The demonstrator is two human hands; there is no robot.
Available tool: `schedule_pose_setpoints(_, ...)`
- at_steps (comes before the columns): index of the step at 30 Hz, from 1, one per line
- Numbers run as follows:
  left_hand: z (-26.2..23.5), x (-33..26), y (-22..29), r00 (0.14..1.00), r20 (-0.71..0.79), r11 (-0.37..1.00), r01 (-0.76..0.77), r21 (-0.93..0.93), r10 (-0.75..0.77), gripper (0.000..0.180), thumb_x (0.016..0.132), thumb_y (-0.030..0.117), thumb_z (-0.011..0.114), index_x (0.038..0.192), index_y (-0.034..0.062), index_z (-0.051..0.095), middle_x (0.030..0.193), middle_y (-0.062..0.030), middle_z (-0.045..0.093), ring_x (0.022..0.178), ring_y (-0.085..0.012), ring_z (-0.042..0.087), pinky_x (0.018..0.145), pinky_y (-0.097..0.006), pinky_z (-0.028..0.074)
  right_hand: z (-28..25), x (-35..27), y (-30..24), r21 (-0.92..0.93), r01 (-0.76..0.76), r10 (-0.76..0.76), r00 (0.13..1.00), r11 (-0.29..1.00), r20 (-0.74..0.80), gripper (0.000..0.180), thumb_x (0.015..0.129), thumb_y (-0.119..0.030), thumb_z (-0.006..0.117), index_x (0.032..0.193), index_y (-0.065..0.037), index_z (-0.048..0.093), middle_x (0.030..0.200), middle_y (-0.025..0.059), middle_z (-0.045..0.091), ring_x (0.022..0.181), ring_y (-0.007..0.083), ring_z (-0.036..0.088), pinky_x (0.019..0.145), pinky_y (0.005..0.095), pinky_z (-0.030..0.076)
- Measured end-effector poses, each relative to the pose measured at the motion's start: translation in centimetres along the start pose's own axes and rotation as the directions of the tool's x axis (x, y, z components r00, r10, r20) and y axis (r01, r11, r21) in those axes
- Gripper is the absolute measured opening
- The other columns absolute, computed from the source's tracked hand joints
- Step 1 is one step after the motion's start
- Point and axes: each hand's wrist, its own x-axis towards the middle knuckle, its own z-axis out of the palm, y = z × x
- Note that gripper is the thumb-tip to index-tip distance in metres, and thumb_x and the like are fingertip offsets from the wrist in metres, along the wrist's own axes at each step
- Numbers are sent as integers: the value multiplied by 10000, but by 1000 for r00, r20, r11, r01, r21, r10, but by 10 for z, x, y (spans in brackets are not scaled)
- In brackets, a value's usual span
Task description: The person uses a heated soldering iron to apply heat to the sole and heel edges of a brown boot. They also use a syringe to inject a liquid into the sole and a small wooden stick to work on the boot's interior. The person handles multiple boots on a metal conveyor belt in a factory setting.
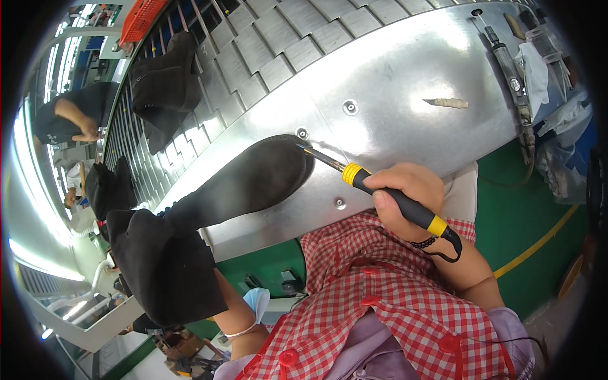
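While its slim metal tip meets the dark edge of the toe, the pen-shaped tool (353,173) is grasped firmly in the right hand (415,187), thumb and fingers wrapped around its black and yellow handle. A black cord (453,247) loops from the handle's near end beside a dark beaded bracelet (423,242) on the wrist. The black boot (234,183) stretches across the left part of the metal table (392,69), its toe pointing right and its wide shaft hanging past the near left edge. Behind that shaft the left forearm (244,316) disappears; the left hand is hidden, so I cannot tell how it holds the boot. A pale blue mask (257,303) hangs at this forearm.

To the right of the toe, farther from the person, a small knife (446,102) with a wrapped handle lies on the table. A long silver tool (510,76) lies at the far right. Along the far side runs a conveyor (272,54) of metal slats, bearing another dark boot (164,82) on the left. Beyond it, at far left, shows a co-worker's arm (75,119).
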Motion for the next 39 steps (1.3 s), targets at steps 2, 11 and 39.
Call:
schedule_pose_setpoints(2, -1, 0, 1, 1000, 3, 1000, 5, 1, -5, 643, 969, 186, 554, 1559, 76, 324, 1207, -104, 598, 983, -187, 546, 842, -334, 532, 3, 2, 1, -3, 5, -5, 1000, 1000, -4, 197, 726, -28, 723, 922, -51, 718, 742, 97, 707, 570, 228, 653, 527, 316, 488)
schedule_pose_setpoints(11, -5, -4, 4, 1000, -4, 1000, 9, 4, -9, 641, 973, 186, 546, 1563, 79, 321, 1199, -101, 601, 969, -183, 546, 833, -333, 536, 9, -2, -12, -78, 144, -139, 988, 987, 62, 200, 702, -79, 728, 899, -61, 702, 662, 49, 634, 517, 208, 587, 487, 322, 452)
schedule_pose_setpoints(39, -153, 36, 103, 929, 286, 691, 367, -623, -236, 634, 986, 183, 524, 1576, 87, 311, 1174, -94, 609, 928, -169, 545, 805, -330, 546, -72, -47, -89, -233, 294, -319, 945, 927, -76, 184, 737, -66, 659, 908, -2, 680, 655, 93, 627, 501, 249, 587, 500, 346, 467)
